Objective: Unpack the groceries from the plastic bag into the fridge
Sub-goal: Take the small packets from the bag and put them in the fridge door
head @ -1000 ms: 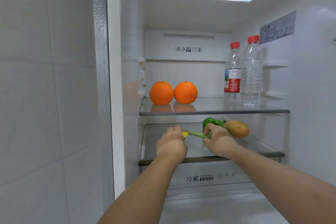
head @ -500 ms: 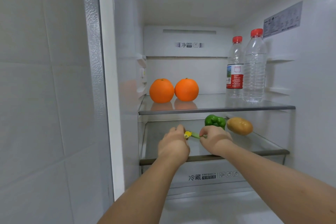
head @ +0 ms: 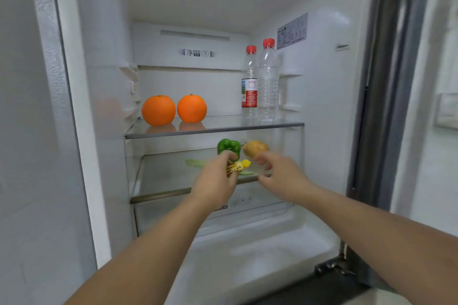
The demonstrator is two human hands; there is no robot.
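Observation:
I look into the open fridge. On the lower glass shelf (head: pixel 161 176) lies a thin green stalk (head: pixel 195 163), running left to right behind my hands. My left hand (head: pixel 215 181) pinches a yellow printed band (head: pixel 236 167) just above the stalk; I cannot tell whether the band is still round it. My right hand (head: pixel 280 176) hovers to the right of the band, fingers apart and holding nothing. A green pepper (head: pixel 229 146) and a potato (head: pixel 255 148) sit at the back of the same shelf. The plastic bag is out of view.
The upper glass shelf (head: pixel 223 129) carries two oranges (head: pixel 158 110) on the left and two red-capped water bottles (head: pixel 269 82) on the right. A crisper drawer (head: pixel 247 213) sits below the lower shelf. The dark door edge (head: pixel 386 82) stands at the right.
My right hand has let go of the stalk and opened to the right. The stalk now rests on the shelf. My left hand has pulled back a little with the yellow band.

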